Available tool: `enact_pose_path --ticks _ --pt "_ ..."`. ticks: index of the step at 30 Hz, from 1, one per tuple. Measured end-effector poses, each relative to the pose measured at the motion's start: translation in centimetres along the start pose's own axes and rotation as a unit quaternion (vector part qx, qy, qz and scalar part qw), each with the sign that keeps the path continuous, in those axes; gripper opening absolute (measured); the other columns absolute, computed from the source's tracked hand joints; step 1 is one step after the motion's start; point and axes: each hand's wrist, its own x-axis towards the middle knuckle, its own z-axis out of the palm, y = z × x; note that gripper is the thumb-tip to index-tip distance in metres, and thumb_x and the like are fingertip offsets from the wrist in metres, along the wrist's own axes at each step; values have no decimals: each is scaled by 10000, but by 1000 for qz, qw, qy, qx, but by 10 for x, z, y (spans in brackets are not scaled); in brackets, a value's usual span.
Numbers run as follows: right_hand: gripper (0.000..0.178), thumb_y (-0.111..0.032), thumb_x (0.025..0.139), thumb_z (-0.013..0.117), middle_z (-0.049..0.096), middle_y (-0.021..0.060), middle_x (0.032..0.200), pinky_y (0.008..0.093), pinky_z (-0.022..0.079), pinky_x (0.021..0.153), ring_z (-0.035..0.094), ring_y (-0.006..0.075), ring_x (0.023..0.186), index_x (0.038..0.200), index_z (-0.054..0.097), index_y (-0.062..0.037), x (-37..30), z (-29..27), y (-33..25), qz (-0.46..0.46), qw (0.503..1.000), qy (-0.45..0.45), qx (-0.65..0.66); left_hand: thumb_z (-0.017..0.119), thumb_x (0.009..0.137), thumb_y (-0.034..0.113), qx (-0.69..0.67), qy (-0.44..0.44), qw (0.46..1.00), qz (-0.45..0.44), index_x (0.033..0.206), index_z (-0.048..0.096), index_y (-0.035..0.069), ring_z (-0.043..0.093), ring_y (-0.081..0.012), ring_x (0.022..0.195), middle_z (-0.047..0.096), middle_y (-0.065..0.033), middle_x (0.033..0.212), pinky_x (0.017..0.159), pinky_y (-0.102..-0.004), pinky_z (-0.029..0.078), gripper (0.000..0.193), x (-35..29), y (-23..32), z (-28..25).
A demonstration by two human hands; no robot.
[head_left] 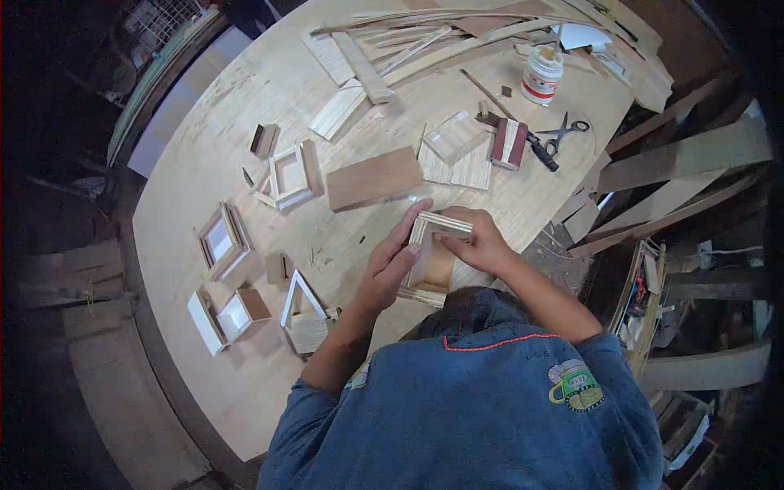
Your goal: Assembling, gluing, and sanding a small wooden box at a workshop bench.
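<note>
Close to my body I hold a small open wooden box (435, 265) with pale plywood edges, tilted so that its inside shows. My left hand (392, 265) is wrapped round its left side, fingers along the outer wall and thumb near the rim. At the upper right corner my right hand (482, 241) grips the wall, with the thumb reaching inside the box. The box's lower end rests close against my shirt, and its underside is hidden. Just beyond my hands lies a flat brown board (374, 178).
Small wooden frames (291, 175), a triangular frame (300, 298) and a white-faced box (243, 314) stand to the left. Far right are a glue jar (542, 75), scissors (563, 133), a hammer (539, 149) and a dark red block (509, 144). Wood strips (457, 49) pile up at the back.
</note>
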Motion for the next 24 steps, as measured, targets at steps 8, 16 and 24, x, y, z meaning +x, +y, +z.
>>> enact_pose_path --ticks 8,16,24 --pt "301 -104 716 694 625 166 901 370 487 710 613 348 813 997 624 -23 -3 3 16 -25 999 -2 -20 473 805 286 -26 18 999 -33 1348 346 -13 355 -250 1279 412 -154 1344 1075 -361 225 632 5 5 4" --pt "405 -112 622 733 626 88 938 388 466 801 580 297 896 1018 649 -107 -12 -20 45 -40 965 -82 -246 526 746 353 -19 4 999 -28 1275 388 -8 412 -242 1212 438 -150 1303 1025 -357 288 655 10 -17 -11" --pt "242 -117 602 740 614 95 947 394 474 771 575 299 892 810 638 -46 -17 -17 53 -41 976 -85 -196 717 579 583 -169 -22 982 -86 1329 329 -6 439 -308 1213 423 -177 1311 1028 -471 345 1029 11 -88 -28"
